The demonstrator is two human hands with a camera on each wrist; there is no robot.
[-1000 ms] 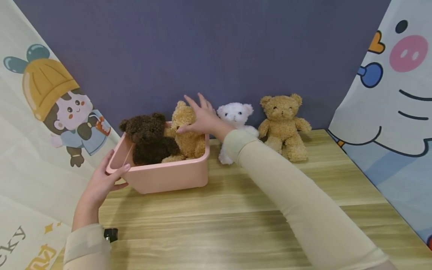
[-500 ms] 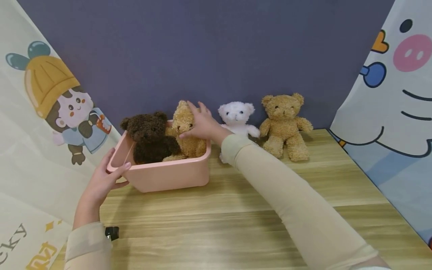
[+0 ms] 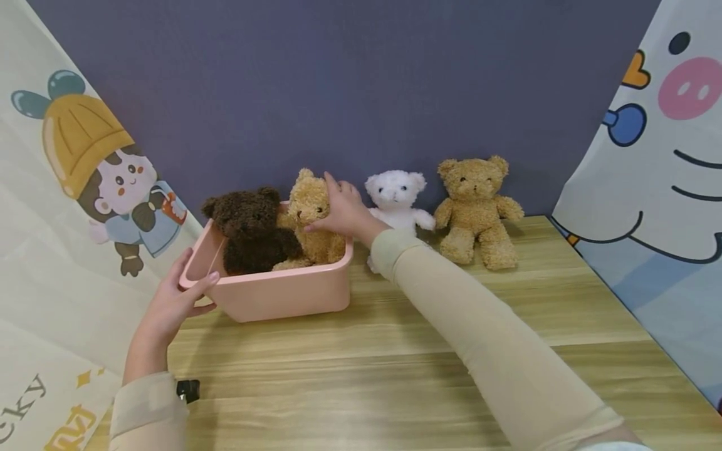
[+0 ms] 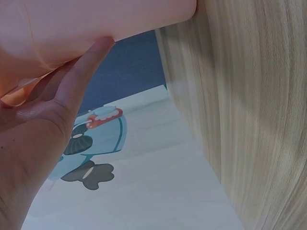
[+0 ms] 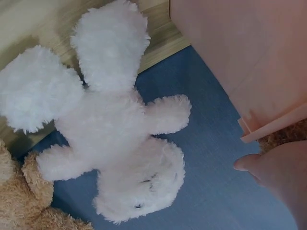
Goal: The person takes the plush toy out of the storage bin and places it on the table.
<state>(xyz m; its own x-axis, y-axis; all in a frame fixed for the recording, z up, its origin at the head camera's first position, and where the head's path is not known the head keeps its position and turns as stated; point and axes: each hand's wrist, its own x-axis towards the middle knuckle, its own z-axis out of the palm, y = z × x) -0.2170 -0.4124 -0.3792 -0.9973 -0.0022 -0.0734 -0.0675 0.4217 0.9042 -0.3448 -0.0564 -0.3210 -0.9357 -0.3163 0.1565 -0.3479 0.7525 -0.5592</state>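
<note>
A pink plastic bin [image 3: 282, 297] stands at the left of the table. My left hand [image 3: 169, 304] grips its left front corner, thumb over the front rim; the left wrist view shows that hand [image 4: 43, 129] against the bin's wall. Inside sit a dark brown teddy bear [image 3: 248, 228] and, to its right, a tan teddy bear [image 3: 307, 197]. My right hand [image 3: 346, 212] holds the tan bear by the head, thumb across its cheek, fingers round the back. In the right wrist view only part of this hand [image 5: 283, 172] shows, at the bin's edge.
Right of the bin, a white teddy bear [image 3: 395, 194] sits against the dark blue backdrop [image 3: 366, 81], partly behind my right forearm. Beside it leans another tan teddy bear [image 3: 476, 216]. Printed cloths hang at both sides of the wooden table [image 3: 338, 388].
My right hand has come down from spread fingers above the tan bear in the bin to a hold on its head. The head has turned slightly. My left hand stays on the bin.
</note>
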